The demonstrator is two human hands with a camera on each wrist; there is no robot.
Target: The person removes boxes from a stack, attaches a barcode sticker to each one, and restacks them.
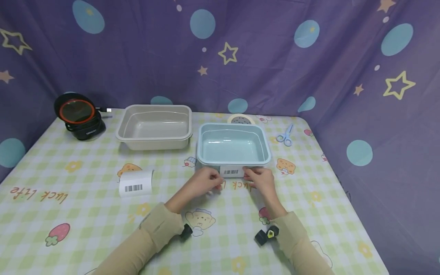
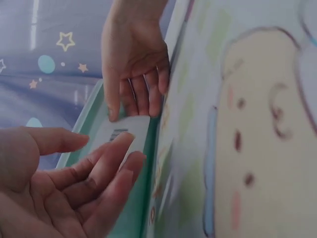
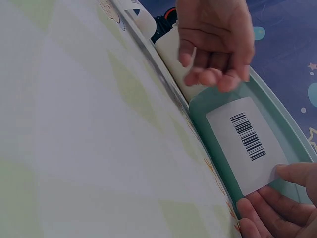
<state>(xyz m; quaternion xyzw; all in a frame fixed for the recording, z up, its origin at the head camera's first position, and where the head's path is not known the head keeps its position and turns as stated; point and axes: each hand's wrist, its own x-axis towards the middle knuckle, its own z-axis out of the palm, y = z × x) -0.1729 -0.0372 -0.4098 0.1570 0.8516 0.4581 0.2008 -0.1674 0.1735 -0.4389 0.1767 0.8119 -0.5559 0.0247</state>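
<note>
A light-blue plastic box stands on the table, its near side facing me. Against that side lies a white barcode label. My right hand pinches the label's right end between thumb and fingers, as the right wrist view shows with the label flat along the box wall. My left hand hovers by the label's left end, its fingers loosely bent and holding nothing. In the left wrist view this left hand is in front of the label and partly covers it.
A curled white barcode label lies to the left on the checked tablecloth. Behind it stands a grey-beige box. At the back left is a black device with an orange ring. A tape roll sits behind the blue box, and blue scissors lie right of it.
</note>
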